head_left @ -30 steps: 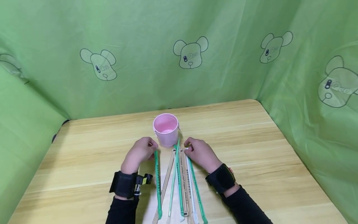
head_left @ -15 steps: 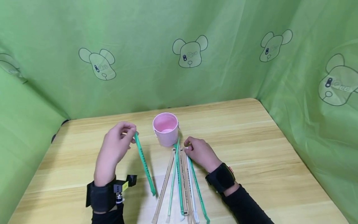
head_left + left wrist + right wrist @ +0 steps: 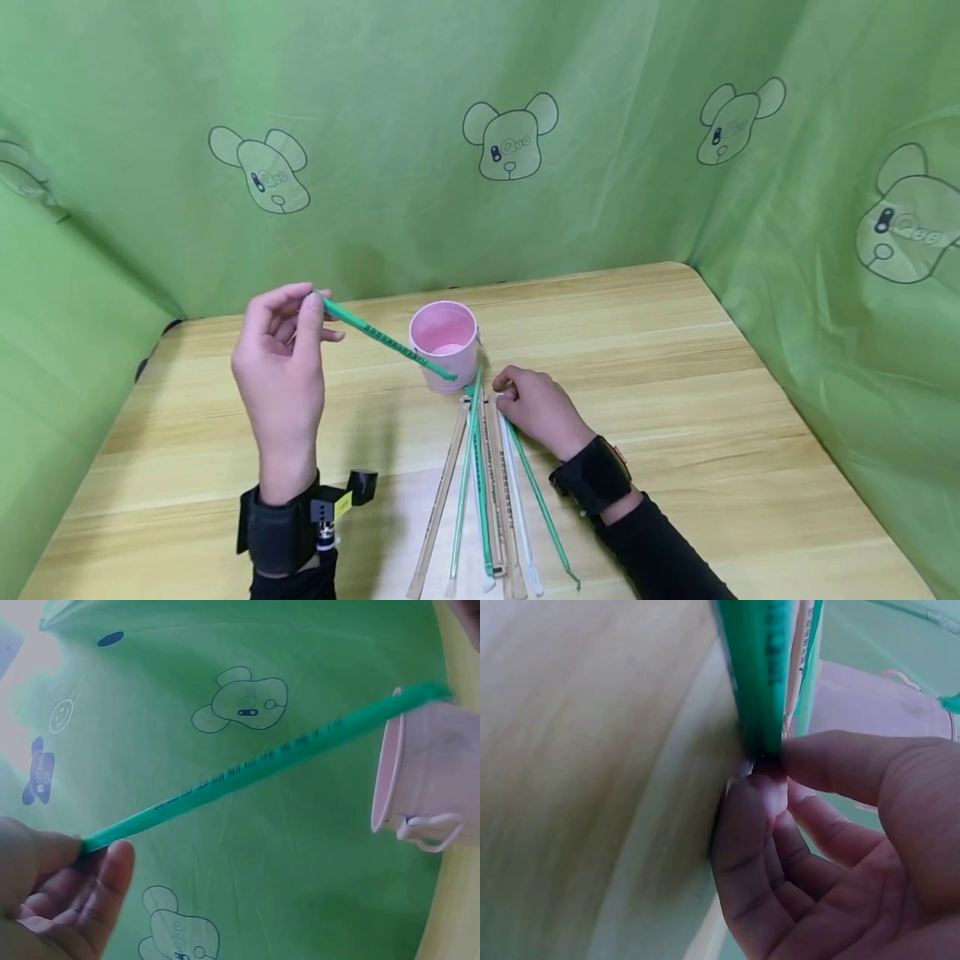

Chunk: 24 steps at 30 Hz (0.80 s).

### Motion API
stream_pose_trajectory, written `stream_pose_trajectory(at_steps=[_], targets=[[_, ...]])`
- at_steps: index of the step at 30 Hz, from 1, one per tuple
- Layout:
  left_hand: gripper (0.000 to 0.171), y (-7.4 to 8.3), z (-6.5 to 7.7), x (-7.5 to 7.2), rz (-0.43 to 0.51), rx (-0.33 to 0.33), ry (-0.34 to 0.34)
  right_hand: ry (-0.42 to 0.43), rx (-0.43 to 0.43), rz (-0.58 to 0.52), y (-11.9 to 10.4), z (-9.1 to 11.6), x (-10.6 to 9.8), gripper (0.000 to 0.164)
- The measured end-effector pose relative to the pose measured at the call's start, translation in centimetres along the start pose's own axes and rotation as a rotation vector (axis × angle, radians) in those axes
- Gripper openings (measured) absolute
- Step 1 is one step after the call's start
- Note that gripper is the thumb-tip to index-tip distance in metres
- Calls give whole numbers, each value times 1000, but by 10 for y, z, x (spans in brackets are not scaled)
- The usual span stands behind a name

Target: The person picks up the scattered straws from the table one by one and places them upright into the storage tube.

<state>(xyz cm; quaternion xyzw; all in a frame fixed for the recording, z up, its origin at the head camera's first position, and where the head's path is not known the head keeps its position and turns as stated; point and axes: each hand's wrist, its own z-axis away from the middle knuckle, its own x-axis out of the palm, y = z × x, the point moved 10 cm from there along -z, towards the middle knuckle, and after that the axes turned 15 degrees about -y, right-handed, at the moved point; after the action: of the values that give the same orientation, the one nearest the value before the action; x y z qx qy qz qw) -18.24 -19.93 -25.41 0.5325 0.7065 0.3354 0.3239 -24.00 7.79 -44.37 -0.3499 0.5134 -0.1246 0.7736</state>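
Observation:
My left hand (image 3: 281,379) is raised at the left and pinches one end of a green wrapped straw (image 3: 386,337) with printed lettering. In the left wrist view this straw (image 3: 225,780) slants upward, its far tip overlapping a pink bucket (image 3: 435,765); whether they touch I cannot tell. On the table, my right hand (image 3: 542,410) pinches the near-bucket end of another green wrapped straw (image 3: 542,500). Thumb and forefinger meet at this straw's end (image 3: 761,682) in the right wrist view. Brown, white and green wrapped straws (image 3: 487,500) lie fanned beside it.
Behind the straws stands the pink bucket (image 3: 452,367), upright, with nothing seen inside. The wooden table (image 3: 712,433) runs back to a green curtain (image 3: 375,233) with bear-head prints, which also encloses both sides.
My left hand has lifted its green straw from the pile, moving left and up, and the straw has swung toward the bucket. The right hand stays put; its straw's lower end has shifted right.

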Motion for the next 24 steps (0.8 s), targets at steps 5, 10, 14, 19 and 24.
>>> stream_pose_trajectory(at_steps=[5, 10, 14, 19, 24], targets=[[19, 3, 2, 0, 96, 82, 81, 23, -8, -19, 2, 0, -2, 19], [16, 8, 5, 5, 107, 129, 135, 46, -9, -47, 3, 2, -7, 24], [15, 12, 7, 9, 38, 155, 142, 77, -4, -75, 5, 3, -12, 26], [16, 11, 5, 14, -21, 174, 117, 137, -6, -116, 10, 5, -23, 22], [17, 8, 5, 11, -62, 185, 132, 158, -30, -162, 12, 7, -30, 20]])
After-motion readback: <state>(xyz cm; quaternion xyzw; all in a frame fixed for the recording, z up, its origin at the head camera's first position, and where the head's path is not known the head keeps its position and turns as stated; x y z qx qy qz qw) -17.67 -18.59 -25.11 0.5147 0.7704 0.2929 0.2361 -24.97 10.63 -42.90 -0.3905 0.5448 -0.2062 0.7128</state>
